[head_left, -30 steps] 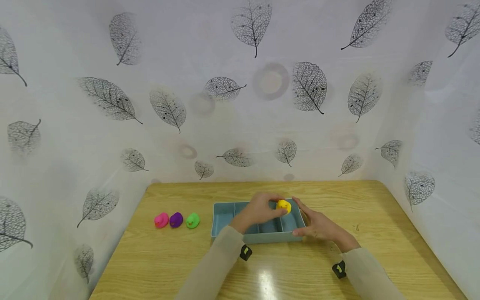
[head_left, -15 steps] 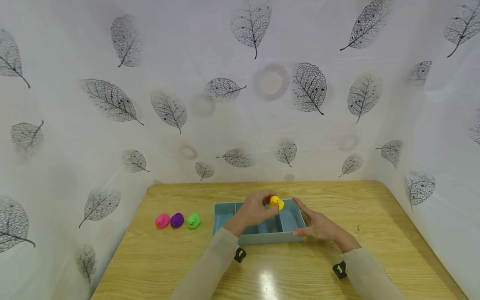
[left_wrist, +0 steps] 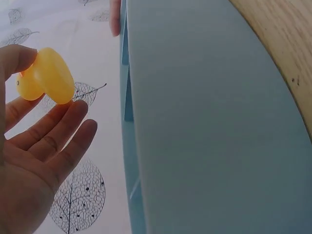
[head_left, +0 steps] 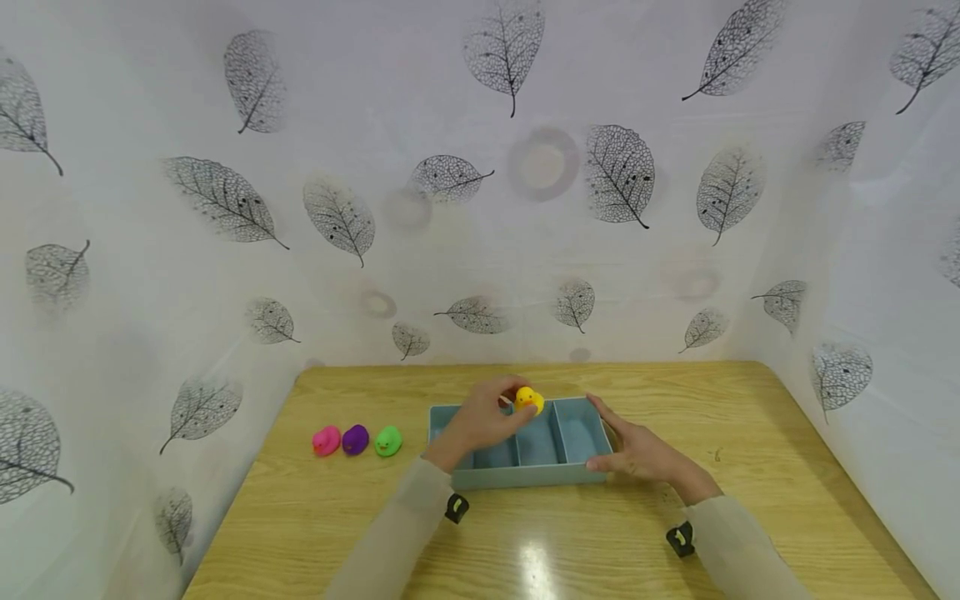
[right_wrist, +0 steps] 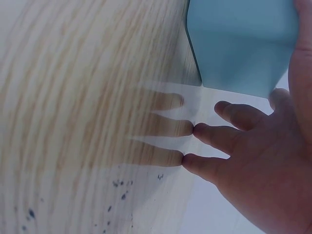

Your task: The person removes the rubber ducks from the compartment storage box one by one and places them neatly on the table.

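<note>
My left hand point(head_left: 478, 421) pinches a yellow rubber duck point(head_left: 530, 400) between thumb and fingers, above the middle compartments of a blue-grey divided box point(head_left: 528, 477). In the left wrist view the duck point(left_wrist: 57, 77) sits between the thumb and index finger, while the other fingers spread loosely. The right hand point(head_left: 641, 454) holds the box at its right end, thumb at the front corner and index finger at the back corner. Its other fingertips point(right_wrist: 207, 134) reach down to the tabletop in the right wrist view. The box's left part is partly hidden behind the left hand.
On the wooden table point(head_left: 360, 533), left of the box, stand a pink duck point(head_left: 326, 440), a purple duck point(head_left: 356, 439) and a green duck point(head_left: 388, 441) in a row. A leaf-patterned white sheet point(head_left: 480, 250) surrounds the table's back and sides.
My left hand has carried the yellow duck leftward from over the box's right-end compartment to over its middle. The right hand and the box have stayed in place.
</note>
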`<move>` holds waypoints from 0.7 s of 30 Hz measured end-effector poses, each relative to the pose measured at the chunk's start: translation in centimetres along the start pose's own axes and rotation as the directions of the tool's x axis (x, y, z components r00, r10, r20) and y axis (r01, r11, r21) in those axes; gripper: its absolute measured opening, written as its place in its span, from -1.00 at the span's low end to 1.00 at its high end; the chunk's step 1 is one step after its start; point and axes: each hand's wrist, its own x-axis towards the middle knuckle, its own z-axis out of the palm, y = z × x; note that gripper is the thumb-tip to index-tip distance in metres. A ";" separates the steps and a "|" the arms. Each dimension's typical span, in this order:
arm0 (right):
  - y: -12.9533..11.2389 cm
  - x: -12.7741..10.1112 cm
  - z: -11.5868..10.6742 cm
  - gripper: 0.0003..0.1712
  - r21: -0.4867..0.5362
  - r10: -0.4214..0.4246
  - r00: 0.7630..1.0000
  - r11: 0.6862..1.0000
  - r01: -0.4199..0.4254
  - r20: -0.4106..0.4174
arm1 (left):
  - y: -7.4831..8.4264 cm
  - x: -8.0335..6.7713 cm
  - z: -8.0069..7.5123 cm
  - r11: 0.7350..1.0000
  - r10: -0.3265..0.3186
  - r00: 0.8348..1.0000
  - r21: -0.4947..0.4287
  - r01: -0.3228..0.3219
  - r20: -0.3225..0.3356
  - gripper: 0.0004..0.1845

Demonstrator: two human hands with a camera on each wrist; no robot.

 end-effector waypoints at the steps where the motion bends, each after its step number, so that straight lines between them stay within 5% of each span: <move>1: 0.0 0.0 0.0 0.34 -0.001 -0.004 1.000 1.000 0.004 0.000 | -0.1 -0.2 -0.2 1.000 -0.009 1.000 0.006 0.009 -0.003 -0.69; 9: 0.0 0.0 0.1 0.33 0.002 0.010 1.000 1.000 -0.010 0.004 | -1.4 -1.4 -2.0 1.000 0.016 0.997 -0.006 -0.016 -0.078 -0.69; 21: -0.1 0.2 0.2 0.32 0.019 0.012 1.000 1.000 -0.012 0.007 | -3.1 -3.7 -4.5 0.998 -0.064 0.989 -0.014 0.063 -0.132 -0.60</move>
